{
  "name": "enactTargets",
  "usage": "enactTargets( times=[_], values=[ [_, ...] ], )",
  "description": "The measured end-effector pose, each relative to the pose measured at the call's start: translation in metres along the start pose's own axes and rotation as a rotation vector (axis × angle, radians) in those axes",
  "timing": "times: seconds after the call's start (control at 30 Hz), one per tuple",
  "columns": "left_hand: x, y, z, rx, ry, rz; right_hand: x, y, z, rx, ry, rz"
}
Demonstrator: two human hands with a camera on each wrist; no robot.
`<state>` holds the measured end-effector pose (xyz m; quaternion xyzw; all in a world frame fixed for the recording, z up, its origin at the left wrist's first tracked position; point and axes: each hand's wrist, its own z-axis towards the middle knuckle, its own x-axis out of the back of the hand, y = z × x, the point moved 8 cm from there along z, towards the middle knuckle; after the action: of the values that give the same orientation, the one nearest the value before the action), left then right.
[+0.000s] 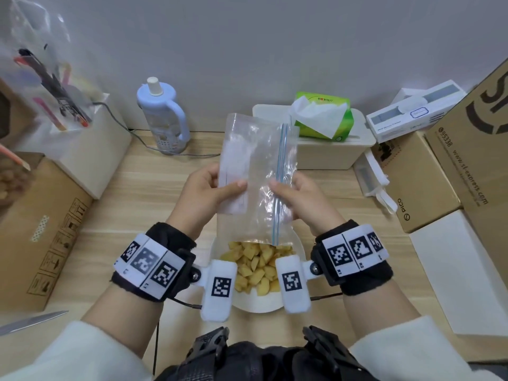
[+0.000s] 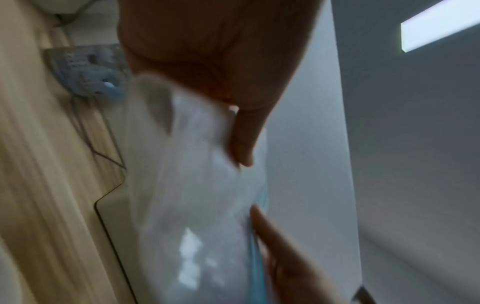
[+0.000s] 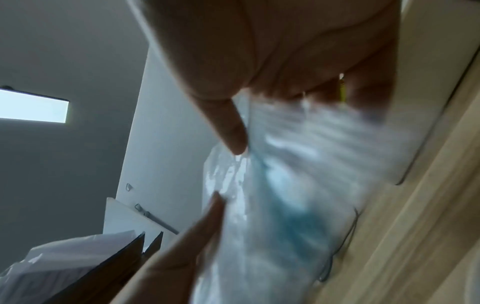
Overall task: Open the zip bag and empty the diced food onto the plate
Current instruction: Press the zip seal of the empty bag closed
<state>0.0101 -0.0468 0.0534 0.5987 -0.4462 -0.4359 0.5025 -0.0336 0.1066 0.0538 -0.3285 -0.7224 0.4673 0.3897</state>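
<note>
Hands are working together: we are pinching the zip bag (image 1: 257, 171) upright above the plate (image 1: 299, 244) with left hand (image 1: 204, 188) and right hand (image 1: 298, 196), while diced food (image 1: 254, 266) is lying piled on that plate.

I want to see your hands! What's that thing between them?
The zip bag, see-through, pinched by the left hand and right hand. Head view shows it.

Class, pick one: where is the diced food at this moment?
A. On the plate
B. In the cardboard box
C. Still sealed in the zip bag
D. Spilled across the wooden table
A: the yellow diced food lies heaped on the white plate, below the see-through, empty-looking zip bag that both hands hold up.
</note>
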Motion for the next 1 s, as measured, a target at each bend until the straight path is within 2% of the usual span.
enactTargets(
  times=[0.13, 0.2, 0.4, 0.5, 0.57, 0.67, 0.7, 0.73, 0.8, 0.83, 0.87, 0.9, 0.97, 1.0],
  values=[
    [0.007, -0.012, -0.002, 0.083, -0.075, -0.186, -0.006, -0.007, -0.001, 0.120, -0.109, 0.280],
    [0.009, -0.012, -0.005, 0.094, -0.080, -0.262, -0.005, -0.012, -0.001, 0.163, -0.108, 0.366],
    [0.013, -0.004, -0.030, 0.128, -0.095, -0.457, -0.007, -0.022, -0.010, 0.209, -0.063, 0.247],
    [0.015, -0.015, -0.050, 0.140, -0.105, -0.323, -0.016, -0.025, -0.018, 0.245, -0.049, 0.145],
    [0.018, -0.029, -0.063, 0.146, -0.052, -0.256, -0.030, -0.024, -0.023, 0.263, -0.119, 0.116],
    [0.045, -0.048, -0.084, 0.128, 0.170, -0.262, -0.050, -0.008, -0.026, 0.265, -0.266, 0.081],
    [0.056, -0.055, -0.092, 0.127, 0.224, -0.275, -0.047, 0.007, -0.024, 0.242, -0.234, 0.070],
    [0.067, -0.061, -0.102, 0.124, 0.276, -0.295, -0.037, 0.028, -0.021, 0.204, -0.131, 0.045],
    [0.089, -0.076, -0.124, 0.115, 0.358, -0.320, 0.005, 0.085, -0.021, 0.014, 0.248, -0.077],
    [0.098, -0.083, -0.137, 0.126, 0.394, -0.316, 0.019, 0.112, -0.029, -0.122, 0.381, -0.165],
    [0.107, -0.089, -0.152, 0.144, 0.441, -0.314, 0.023, 0.136, -0.036, -0.245, 0.404, -0.232],
    [0.117, -0.098, -0.166, 0.152, 0.478, -0.315, 0.020, 0.157, -0.044, -0.353, 0.351, -0.261],
    [0.136, -0.114, -0.198, 0.163, 0.569, -0.358, 0.005, 0.186, -0.053, -0.410, 0.229, -0.272],
    [0.147, -0.120, -0.215, 0.182, 0.617, -0.386, 0.001, 0.196, -0.057, -0.412, 0.214, -0.286]
  ],
)
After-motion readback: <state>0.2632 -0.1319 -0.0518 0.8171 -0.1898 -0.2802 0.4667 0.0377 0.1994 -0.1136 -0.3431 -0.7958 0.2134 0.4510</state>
